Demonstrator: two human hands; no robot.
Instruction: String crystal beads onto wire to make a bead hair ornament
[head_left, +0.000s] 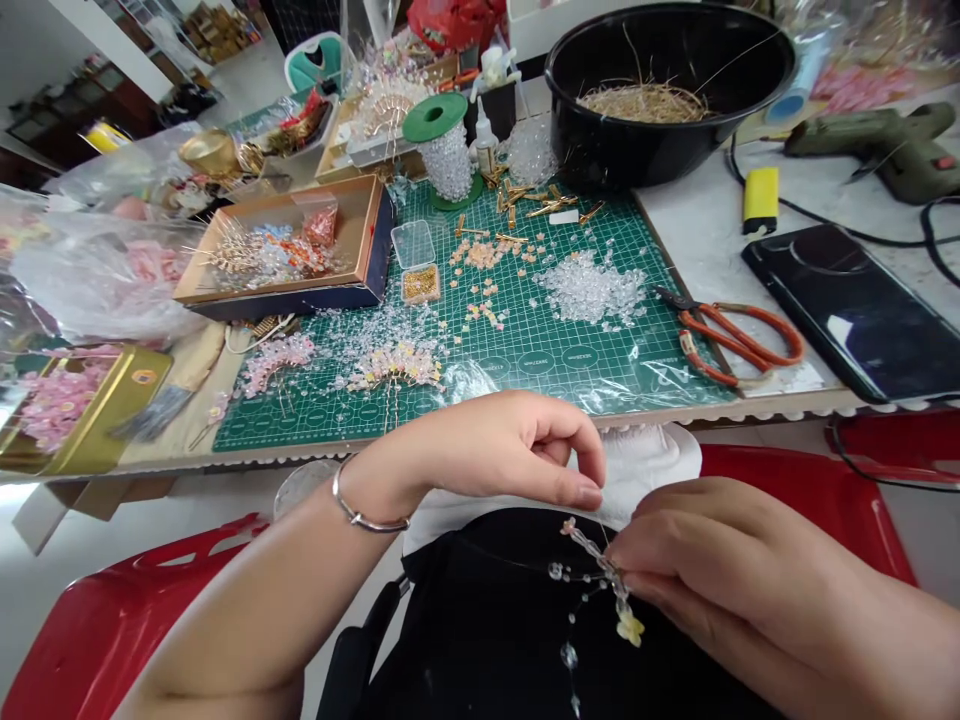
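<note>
My right hand pinches a beaded sprig over my dark lap. Clear beads run along its strands, with a small pinkish flower at the upper end and a yellow flower at the lower end. A fine strand with clear beads dangles below it. My left hand, with a silver bangle at the wrist, is just above and left of the sprig. Its fingers are curled and the thumb comes close to the index finger. Whatever is between them is too thin to make out.
A green cutting mat bears clear beads, peach flower beads and finished floral combs. Orange-handled pliers, a phone, a yellow lighter and a glue gun lie right. A black basin stands behind.
</note>
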